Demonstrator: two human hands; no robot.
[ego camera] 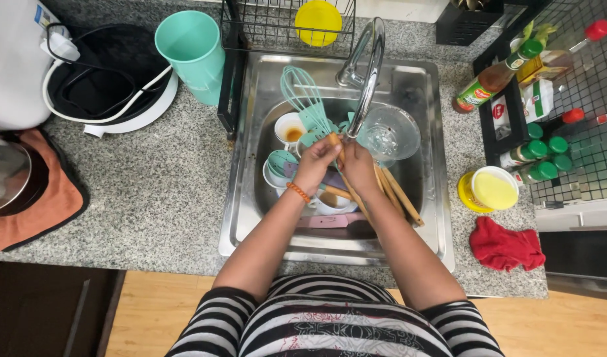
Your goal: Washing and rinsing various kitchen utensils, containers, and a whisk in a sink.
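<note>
Holding a bundle of wooden-handled utensils [343, 173] under the faucet [366, 73], we stand at a steel sink [430, 218].

Our left hand [314, 165], an orange bracelet [298, 192] at its wrist, and our right hand [358, 168] are both clenched around the wooden handles, knuckles touching, over the middle of the basin. Mint silicone heads fan out just above the hands, among them a whisk [302, 92]. More wooden handles slant down to the right. Around them in the sink lie a stained white cup [291, 129], a glass bowl [389, 132] and small dishes. On the granite counter [151, 192], a mint tumbler [191, 53] stands to the left, a red cloth [505, 246] to the right.
</note>
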